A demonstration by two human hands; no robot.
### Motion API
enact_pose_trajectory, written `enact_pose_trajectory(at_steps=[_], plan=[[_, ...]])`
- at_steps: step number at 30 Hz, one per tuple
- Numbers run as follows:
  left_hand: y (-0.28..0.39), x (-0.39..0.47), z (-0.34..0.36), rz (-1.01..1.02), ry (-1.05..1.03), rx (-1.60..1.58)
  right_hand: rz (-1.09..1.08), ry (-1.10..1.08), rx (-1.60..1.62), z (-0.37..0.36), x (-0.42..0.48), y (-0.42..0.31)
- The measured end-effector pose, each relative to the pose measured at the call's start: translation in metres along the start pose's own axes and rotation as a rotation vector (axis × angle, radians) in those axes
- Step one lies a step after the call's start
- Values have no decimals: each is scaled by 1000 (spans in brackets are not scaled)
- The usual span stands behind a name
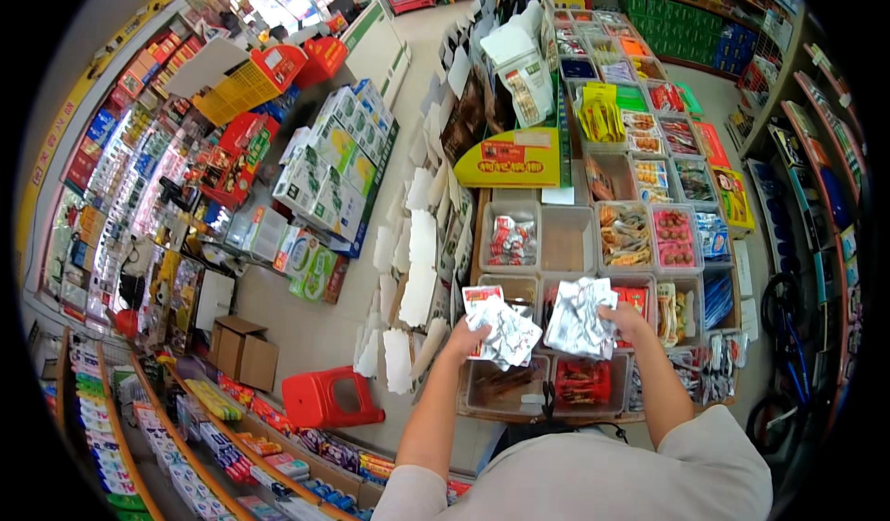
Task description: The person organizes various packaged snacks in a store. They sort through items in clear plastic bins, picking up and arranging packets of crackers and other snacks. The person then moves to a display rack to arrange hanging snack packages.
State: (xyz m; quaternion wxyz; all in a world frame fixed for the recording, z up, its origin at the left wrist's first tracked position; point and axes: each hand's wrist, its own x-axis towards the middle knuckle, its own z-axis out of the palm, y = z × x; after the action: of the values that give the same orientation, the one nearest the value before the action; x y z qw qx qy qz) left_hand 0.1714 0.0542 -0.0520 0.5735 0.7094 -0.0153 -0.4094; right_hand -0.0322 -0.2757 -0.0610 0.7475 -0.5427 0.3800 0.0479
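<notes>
Several silver foil snack packets (511, 333) are fanned out in my left hand (467, 340), one showing a red and white printed face. My right hand (627, 321) grips another bunch of silver foil packets (579, 318) by its right edge. Both bunches are above clear plastic bins on a table of snacks. Beneath them, one bin (480, 404) holds dark packets, and the bin beside it holds red packets (591, 384). Farther forward, a bin of red and white packets (513, 239) stands left of a bare plastic bin (567, 243).
More snack bins (626, 236) extend away from me. A yellow display box (511, 159) and torn-open cartons (419, 264) line the table's left side. On the floor are a red plastic stool (332, 397) and a cardboard box (243, 354). A bicycle (789, 354) is at the right.
</notes>
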Motion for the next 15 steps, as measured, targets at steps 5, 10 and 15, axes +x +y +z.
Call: enact_pose_trajectory(at_steps=[5,10,15], plan=[[-68,8,-26,77,371,352,-218,92,-1077,38,6,-27],[-12,-19,37,132,502,705,-235,356,-1404,39,-12,-41],[-4,-58,53,388,623,741,-869,297,-1172,72,-37,-67]])
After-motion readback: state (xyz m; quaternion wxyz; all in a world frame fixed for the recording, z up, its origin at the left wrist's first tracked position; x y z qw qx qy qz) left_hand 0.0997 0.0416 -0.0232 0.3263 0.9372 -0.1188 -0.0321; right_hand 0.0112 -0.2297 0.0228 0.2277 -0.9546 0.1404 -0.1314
